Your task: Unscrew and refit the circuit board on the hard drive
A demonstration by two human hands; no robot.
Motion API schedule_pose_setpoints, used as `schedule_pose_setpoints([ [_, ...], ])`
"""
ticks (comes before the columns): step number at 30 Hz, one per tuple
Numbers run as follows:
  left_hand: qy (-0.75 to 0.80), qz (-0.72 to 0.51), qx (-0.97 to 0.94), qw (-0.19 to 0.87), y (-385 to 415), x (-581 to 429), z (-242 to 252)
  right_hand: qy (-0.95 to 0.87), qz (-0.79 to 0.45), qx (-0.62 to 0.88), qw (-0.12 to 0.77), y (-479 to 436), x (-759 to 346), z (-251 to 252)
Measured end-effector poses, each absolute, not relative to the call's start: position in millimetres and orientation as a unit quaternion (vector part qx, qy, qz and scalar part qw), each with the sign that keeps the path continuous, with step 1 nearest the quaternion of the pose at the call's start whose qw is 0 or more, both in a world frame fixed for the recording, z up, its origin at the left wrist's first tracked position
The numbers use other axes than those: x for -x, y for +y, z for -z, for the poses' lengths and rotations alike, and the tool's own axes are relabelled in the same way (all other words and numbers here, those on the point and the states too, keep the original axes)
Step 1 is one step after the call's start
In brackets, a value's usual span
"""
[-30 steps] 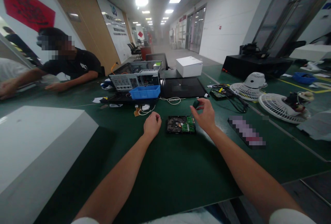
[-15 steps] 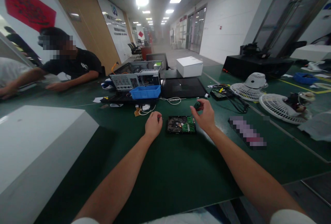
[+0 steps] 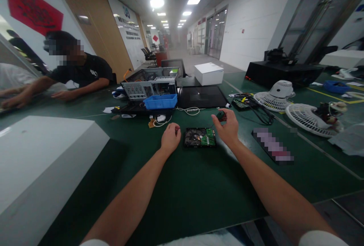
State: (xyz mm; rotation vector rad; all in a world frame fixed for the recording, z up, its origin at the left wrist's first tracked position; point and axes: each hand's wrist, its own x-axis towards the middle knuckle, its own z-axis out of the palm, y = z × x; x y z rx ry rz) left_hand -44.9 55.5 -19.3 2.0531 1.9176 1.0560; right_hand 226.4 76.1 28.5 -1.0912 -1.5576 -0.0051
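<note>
A hard drive (image 3: 200,137) lies circuit-board side up on the green table (image 3: 182,185), showing a green board at its right end. My left hand (image 3: 170,137) rests just left of it, fingers curled in a pinch on something I cannot make out. My right hand (image 3: 226,126) hovers at the drive's right far corner, closed round a small dark tool handle with a red part (image 3: 220,116).
A white box (image 3: 42,162) fills the near left. Beyond the drive stand an open computer case (image 3: 149,83), a blue tray (image 3: 160,101), a black panel (image 3: 200,96) and a white carton (image 3: 208,73). Fan parts (image 3: 309,115) lie right. A person in black (image 3: 82,73) sits far left.
My left hand has crept right, closer to the drive. My right hand has turned the tool handle slightly and lowered a little toward the drive's corner.
</note>
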Motion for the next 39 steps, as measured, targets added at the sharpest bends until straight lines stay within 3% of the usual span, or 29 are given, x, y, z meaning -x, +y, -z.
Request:
schedule_pose_setpoints([
  [9,0.586,-0.440,-0.673,0.101,51,35,16,-0.677,0.067,0.450,0.579,71,-230,-43],
  [12,0.567,-0.480,-0.648,0.168,48,29,16,-0.729,0.050,0.416,0.541,64,-221,-46],
  [17,0.499,-0.530,-0.630,0.271,40,16,15,-0.854,-0.019,0.334,0.399,49,-198,-37],
  [22,0.421,-0.544,-0.627,0.366,37,7,12,-0.878,-0.036,0.332,0.344,43,-190,-27],
  [39,0.376,-0.563,-0.583,0.449,34,2,1,-0.882,-0.044,0.329,0.335,49,-195,-25],
])
